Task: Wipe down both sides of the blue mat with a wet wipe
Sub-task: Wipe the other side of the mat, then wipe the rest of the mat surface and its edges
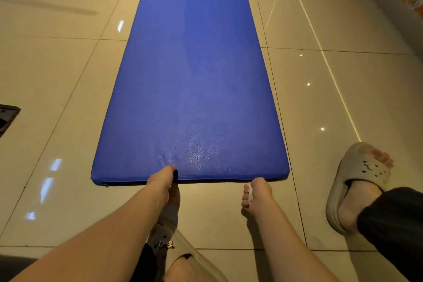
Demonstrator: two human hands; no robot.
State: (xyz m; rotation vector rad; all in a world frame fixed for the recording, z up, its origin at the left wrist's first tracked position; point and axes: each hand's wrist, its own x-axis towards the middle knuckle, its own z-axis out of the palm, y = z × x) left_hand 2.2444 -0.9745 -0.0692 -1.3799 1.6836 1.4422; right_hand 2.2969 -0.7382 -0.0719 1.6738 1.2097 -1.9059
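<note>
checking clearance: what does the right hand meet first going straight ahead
The mat: its near edge lies right in front of the right hand, which holds the wipe. It may be touching it.

Long blue mat (194,75) flat on shiny tile floor (57,75). Left hand (163,179) gripping near edge. Right hand (257,192) touching same edge, holding white wet wipe (250,193). Grey slippers (357,181) on both feet.

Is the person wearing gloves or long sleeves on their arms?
No. The left hand and right hand wear no gloves. No sleeves show: both arms are bare to the picture's edge, with no watch or bracelet.
</note>
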